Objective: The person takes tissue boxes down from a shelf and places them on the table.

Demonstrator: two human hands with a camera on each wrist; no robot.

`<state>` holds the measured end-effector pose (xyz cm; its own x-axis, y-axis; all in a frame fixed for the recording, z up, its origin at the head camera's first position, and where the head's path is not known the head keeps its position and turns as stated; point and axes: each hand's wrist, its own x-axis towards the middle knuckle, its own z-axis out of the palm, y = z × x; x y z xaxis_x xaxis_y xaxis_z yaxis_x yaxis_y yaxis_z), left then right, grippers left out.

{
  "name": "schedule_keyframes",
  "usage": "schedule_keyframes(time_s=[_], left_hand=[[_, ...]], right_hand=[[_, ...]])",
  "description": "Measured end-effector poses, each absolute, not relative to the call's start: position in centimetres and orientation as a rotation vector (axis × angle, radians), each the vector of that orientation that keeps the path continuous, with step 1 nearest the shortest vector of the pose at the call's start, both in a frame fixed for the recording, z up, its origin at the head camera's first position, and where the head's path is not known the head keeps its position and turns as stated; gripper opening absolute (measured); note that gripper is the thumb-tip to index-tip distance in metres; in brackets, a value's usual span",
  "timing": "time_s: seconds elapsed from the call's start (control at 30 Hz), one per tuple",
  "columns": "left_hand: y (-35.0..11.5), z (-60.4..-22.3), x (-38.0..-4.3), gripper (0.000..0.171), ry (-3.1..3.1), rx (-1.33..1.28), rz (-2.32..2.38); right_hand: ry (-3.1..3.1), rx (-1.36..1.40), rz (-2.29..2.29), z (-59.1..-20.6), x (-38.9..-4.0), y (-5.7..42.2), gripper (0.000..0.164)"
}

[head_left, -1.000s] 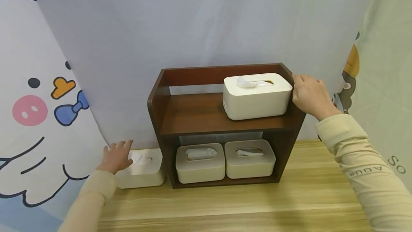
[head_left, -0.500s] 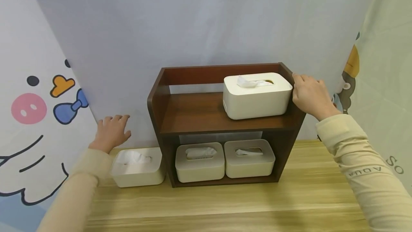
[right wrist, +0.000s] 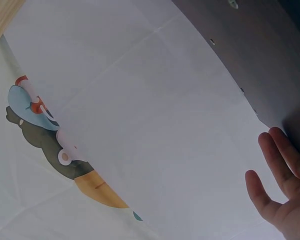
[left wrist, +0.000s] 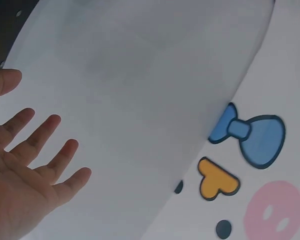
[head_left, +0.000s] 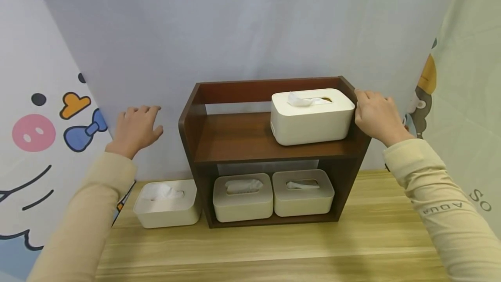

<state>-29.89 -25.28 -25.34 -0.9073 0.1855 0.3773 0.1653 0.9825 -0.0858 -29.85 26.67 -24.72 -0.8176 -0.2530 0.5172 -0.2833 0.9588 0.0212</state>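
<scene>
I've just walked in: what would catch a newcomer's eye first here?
Probably the dark brown shelf in the middle, with a bright white tissue box at the right end of its upper board. Next, perhaps, the two hands: the left hand raised with nothing in it, the right hand at the shelf's right side. The pink-cheeked cartoon figure on the far left also stands out.

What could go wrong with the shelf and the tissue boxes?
The right hand is at the right side of the shelf, so a hard push there might slide or tip it.
The shelf shows no lip in front of the top tissue box, so a forward tilt could make that box slide off.
The outside tissue box sits just left of the shelf and might get bumped.
</scene>
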Motion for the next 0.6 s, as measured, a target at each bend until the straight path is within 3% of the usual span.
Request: schedule_keyframes(time_s=[0.6], left_hand=[[-20.3, -18.8, -30.1, 0.051, -2.717, -0.309, 0.058]], right_hand=[[-2.601, 0.369, 0.079, -24.7, -30.0, 26.6, 0.042]])
